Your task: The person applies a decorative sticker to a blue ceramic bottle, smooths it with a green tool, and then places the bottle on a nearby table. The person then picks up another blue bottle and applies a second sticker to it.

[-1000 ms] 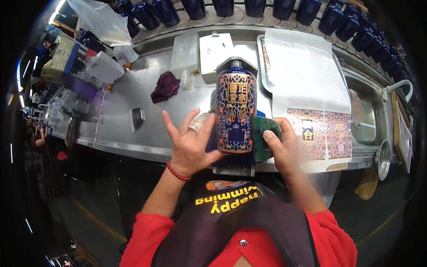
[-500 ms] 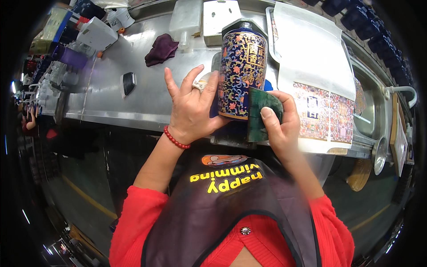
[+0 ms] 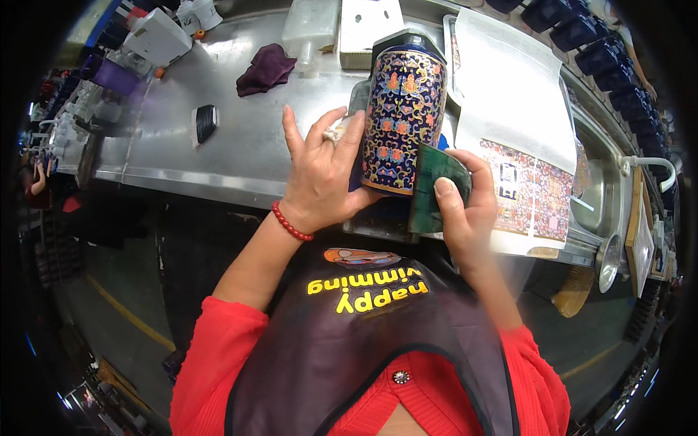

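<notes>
A dark blue ceramic bottle [image 3: 403, 120] with a colourful flower pattern stands upright in front of me at the counter's edge. My left hand [image 3: 320, 163] lies along its lower left side, index finger and thumb against it and the other fingers spread. A white wrap [image 3: 335, 131] shows at one of those fingers. Between thumb and fingers, my right hand [image 3: 469, 200] pinches a dark green, flat scraper [image 3: 430, 185] with a rounded corner. The scraper's straight edge meets the bottle's lower right side. What supports the bottle's base is mostly hidden.
Right of the bottle lie white paper [image 3: 509, 80] and patterned decal sheets [image 3: 534, 189], near a sink with a tap [image 3: 654, 163]. A purple cloth [image 3: 266, 70] and a small black-and-white piece [image 3: 206, 125] lie on the metal counter [image 3: 211, 171]. Blue bottles [image 3: 578, 33] line the far right.
The bottle has turned: the side with large gold characters has gone from view, and repeated orange flower motifs face me. Both hands keep nearly the same places on bottle and scraper.
</notes>
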`<state>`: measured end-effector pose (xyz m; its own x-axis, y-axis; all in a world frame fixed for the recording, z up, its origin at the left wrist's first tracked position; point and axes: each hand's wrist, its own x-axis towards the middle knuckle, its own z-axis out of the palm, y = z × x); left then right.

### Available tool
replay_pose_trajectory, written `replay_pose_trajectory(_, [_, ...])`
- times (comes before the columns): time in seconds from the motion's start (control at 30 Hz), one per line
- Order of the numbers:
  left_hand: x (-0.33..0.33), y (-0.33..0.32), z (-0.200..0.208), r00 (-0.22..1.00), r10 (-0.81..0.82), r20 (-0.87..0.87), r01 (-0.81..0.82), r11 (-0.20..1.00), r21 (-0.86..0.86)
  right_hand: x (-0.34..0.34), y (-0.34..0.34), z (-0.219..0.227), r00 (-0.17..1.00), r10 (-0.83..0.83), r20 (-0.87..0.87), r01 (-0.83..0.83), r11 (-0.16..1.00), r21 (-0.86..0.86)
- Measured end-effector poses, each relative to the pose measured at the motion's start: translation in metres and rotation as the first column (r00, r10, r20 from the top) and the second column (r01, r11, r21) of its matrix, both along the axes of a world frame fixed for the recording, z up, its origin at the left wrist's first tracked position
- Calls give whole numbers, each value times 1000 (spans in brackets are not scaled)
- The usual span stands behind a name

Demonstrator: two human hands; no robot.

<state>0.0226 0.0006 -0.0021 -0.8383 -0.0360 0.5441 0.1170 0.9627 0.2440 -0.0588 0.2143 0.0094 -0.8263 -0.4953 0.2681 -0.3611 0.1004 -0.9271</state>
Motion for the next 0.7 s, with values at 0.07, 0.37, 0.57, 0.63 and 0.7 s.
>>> replay_pose_trajectory(0.07, [3, -1, 2, 999, 6, 35, -4, 999, -49, 0, -2, 4, 999, 12, -38, -11, 1000, 20])
replay_pose_trajectory(0.37, [2, 2, 25, 995, 25, 96, -10, 987, -162, 2, -13, 20, 987, 18, -161, -4, 996, 86])
replay_pose_trajectory(0.57, [2, 5, 30, 993, 42, 113, -21, 983, -180, 4, -20, 25, 983, 24, -181, 1, 991, 136])
replay_pose_trajectory(0.63, [2, 5, 31, 992, 53, 119, -28, 978, -205, 6, -21, 24, 996, 24, -85, -9, 984, 176])
replay_pose_trajectory(0.7, [3, 6, 30, 990, 56, 128, -30, 980, -198, 8, -23, 20, 993, 45, -111, -23, 982, 189])
